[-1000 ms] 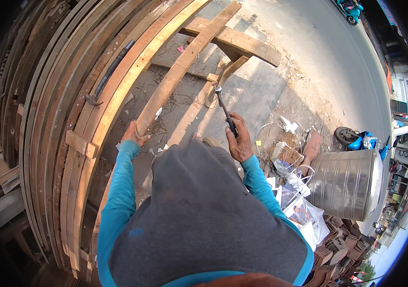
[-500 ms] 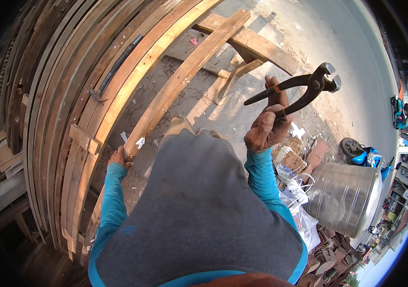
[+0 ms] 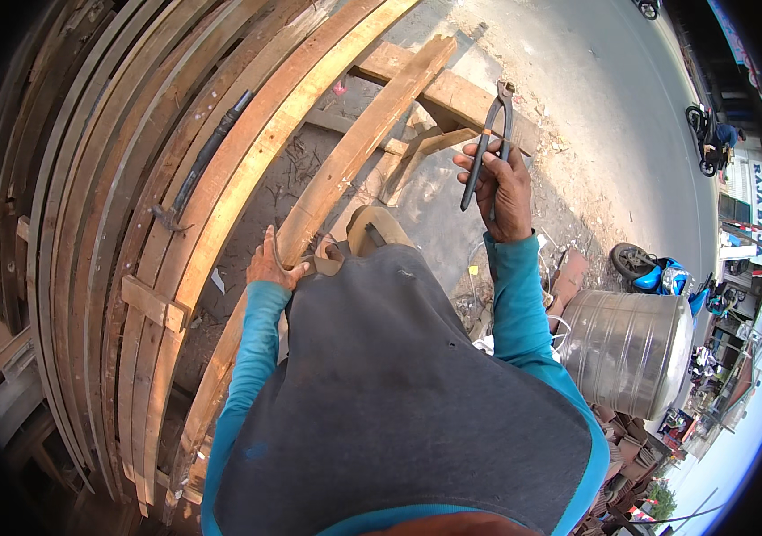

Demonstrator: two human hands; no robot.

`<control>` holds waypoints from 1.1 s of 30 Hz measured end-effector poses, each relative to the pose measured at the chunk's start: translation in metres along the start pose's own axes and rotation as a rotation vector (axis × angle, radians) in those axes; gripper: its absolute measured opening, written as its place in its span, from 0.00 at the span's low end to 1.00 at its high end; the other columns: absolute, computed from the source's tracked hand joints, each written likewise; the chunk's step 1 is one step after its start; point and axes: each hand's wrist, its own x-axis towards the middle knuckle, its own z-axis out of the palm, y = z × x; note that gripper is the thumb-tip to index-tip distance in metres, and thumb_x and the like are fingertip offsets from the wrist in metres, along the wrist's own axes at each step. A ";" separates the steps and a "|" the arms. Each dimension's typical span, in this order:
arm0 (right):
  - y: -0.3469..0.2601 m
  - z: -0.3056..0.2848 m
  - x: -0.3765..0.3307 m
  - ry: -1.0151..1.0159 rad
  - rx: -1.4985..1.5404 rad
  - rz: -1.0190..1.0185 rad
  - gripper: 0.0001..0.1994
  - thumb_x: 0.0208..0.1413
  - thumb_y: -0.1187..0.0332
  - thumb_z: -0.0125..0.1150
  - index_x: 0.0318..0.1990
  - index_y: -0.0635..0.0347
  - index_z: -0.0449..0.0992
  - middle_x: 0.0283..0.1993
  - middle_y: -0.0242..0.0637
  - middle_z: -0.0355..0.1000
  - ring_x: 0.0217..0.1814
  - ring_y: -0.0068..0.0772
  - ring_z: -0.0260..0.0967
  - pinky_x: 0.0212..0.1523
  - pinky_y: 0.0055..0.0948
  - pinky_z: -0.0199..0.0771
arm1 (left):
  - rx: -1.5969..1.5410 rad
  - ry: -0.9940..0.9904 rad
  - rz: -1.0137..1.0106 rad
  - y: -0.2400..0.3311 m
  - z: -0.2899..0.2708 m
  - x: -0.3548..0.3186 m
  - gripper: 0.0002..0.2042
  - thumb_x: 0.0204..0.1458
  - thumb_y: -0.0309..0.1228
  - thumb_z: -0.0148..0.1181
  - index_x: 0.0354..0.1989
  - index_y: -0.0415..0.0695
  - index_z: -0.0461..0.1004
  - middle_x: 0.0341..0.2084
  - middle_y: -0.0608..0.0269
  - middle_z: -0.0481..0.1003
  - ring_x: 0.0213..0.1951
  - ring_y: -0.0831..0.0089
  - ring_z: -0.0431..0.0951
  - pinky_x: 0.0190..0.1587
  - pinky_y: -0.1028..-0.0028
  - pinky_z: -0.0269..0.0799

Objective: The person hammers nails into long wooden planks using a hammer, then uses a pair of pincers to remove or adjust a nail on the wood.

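Observation:
A long wooden plank (image 3: pixel 345 165) slants from the upper middle down past my left side. My left hand (image 3: pixel 271 266) grips it at its near part, with the thumb on the right side and the fingers on the left. Out to the right, my right hand (image 3: pixel 508 192) is raised and closed round the handles of dark metal pincers (image 3: pixel 505 93). The jaws point away from me, above the fingers and apart from the plank. To the left, a hammer (image 3: pixel 209 154) with a black handle lies on the stacked boards.
Long boards (image 3: pixel 113 223) are stacked along the left. A wooden trestle beam (image 3: pixel 479 100) supports the plank's far end. A ribbed metal drum (image 3: pixel 627 353) lies at right, near a blue motorcycle (image 3: pixel 667 277). Roof tiles (image 3: pixel 635 460) are piled behind it. Debris covers the ground.
My left hand has moved farther up the plank. The right hand has turned the pincers, whose jaws pointed right and now point away from me. The whole view has shifted.

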 end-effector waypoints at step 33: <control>-0.059 -0.163 0.295 -0.533 -0.880 0.684 0.30 0.55 0.76 0.41 0.69 0.53 0.63 0.50 0.48 0.78 0.49 0.37 0.80 0.44 0.26 0.80 | -0.214 -0.216 -0.139 0.012 0.030 0.001 0.36 0.31 0.34 0.70 0.56 0.45 0.68 0.46 0.48 0.75 0.49 0.46 0.75 0.51 0.57 0.73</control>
